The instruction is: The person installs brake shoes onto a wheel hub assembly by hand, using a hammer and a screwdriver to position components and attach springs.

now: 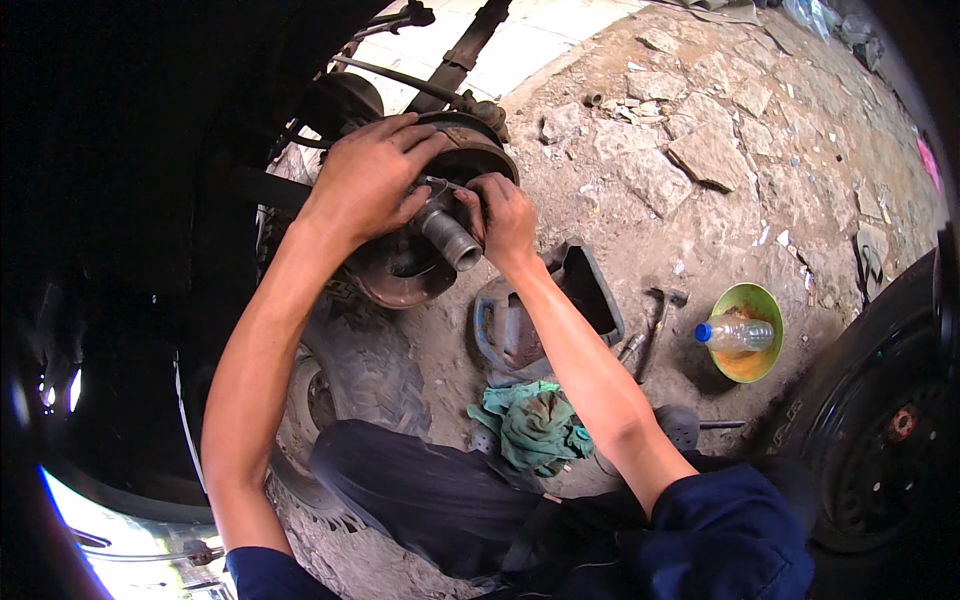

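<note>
A drum brake assembly with curved brown brake shoes (468, 148) is in front of me. A hollow metal axle spindle (447, 236) sticks out from its middle toward me. My left hand (368, 172) lies over the upper left of the assembly, fingers stretched toward the upper shoe and thumb apart, close to the spindle. Right of the spindle, my right hand (497, 218) is closed in a pinch at a small thin metal part. Its fingertips hide most of that part, so its kind cannot be made out.
Below the brake lie a cut-open plastic container (490, 330), a green rag (535, 425) and a hammer (660, 325). A green bowl (768, 368) holds a clear bottle (745, 334). A wheel (880, 420) stands at right; stone slabs (708, 155) lie beyond.
</note>
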### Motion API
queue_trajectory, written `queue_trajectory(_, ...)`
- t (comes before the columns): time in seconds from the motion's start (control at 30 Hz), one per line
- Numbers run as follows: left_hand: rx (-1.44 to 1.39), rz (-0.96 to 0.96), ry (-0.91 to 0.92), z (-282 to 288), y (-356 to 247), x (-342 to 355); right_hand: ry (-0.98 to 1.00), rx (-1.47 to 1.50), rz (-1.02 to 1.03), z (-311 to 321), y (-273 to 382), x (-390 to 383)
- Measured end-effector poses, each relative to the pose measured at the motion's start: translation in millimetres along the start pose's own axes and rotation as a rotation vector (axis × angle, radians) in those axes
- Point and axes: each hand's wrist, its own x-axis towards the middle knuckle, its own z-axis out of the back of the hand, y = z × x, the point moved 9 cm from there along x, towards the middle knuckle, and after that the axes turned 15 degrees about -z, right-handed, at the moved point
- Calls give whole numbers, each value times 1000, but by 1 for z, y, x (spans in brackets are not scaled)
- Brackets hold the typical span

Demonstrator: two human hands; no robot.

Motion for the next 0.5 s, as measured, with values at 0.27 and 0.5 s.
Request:
queue_trajectory(0.27, 217, -123, -26, -16, -12, 11, -64, 36, 38, -3, -2, -4)
queue_trajectory(0.5, 103, -84, 1, -12, -8, 18, -147, 24, -3, 2, -7, -4)
